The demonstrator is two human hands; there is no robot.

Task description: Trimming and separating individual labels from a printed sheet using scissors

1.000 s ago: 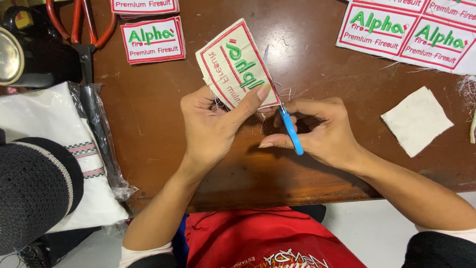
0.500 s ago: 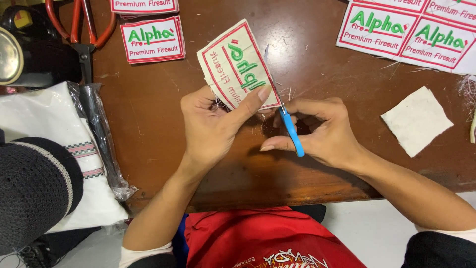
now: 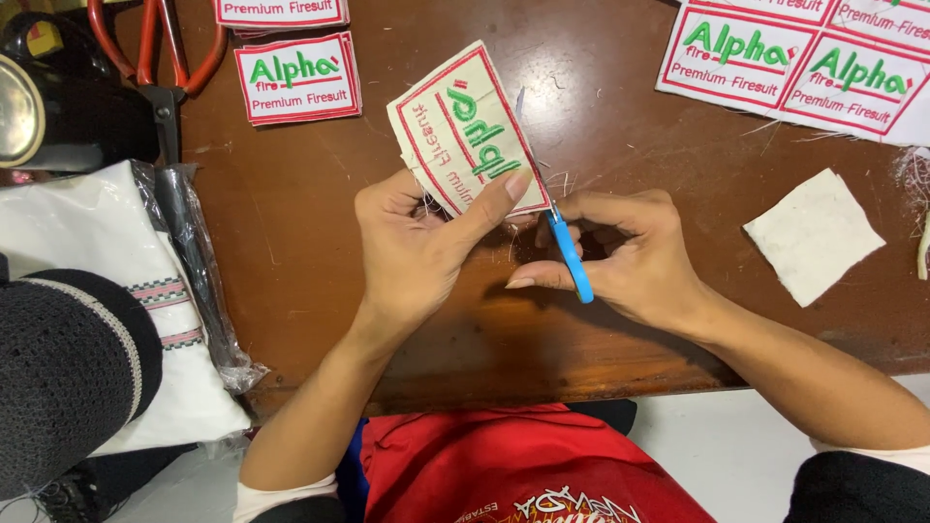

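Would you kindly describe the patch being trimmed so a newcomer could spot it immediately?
On the brown wooden table, look to the middle, where the left hand pinches a cream embroidered patch beside the right hand's blue-handled snips. Unlike the flat patches nearby, it is lifted and tilted.

Cream patch (image 3: pixel 465 131), red border, green lettering; blue snips (image 3: pixel 570 257); brown table (image 3: pixel 620 126)

Red printed shirt (image 3: pixel 523 465) — white sleeve cuffs, bare forearms
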